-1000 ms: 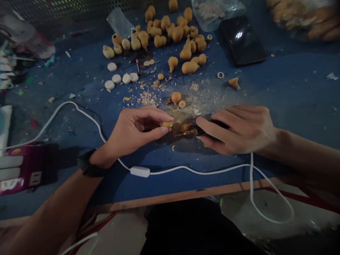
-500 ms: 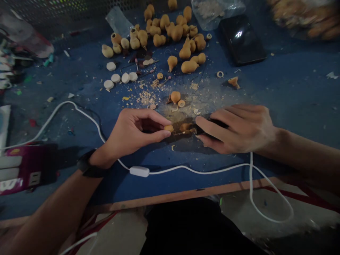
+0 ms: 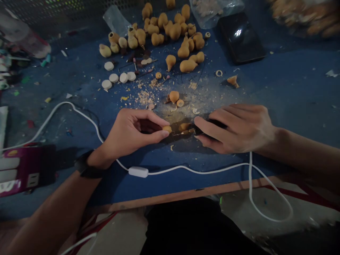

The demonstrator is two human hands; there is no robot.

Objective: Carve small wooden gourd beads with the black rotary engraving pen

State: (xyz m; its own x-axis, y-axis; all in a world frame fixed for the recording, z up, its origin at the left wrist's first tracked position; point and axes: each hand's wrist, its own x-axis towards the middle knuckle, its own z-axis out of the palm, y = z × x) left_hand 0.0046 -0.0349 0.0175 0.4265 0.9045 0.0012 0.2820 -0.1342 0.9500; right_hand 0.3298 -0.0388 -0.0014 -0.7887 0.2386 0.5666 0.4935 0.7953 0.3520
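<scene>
Our L hand [image 3: 132, 132] has its grip closed on a small gourd piece [image 3: 166, 129] over the counter [image 3: 292, 85], pinched by its sides, prob. to leave the end facing the tool [image 3: 188, 132] clear. Our R hand [image 3: 239, 129] clasps that tool, tip twd. the piece, prob. for steadiness.

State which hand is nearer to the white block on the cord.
Left. The left hand is just above the white block in the picture; the right hand is farther off, up and to its right.
</scene>
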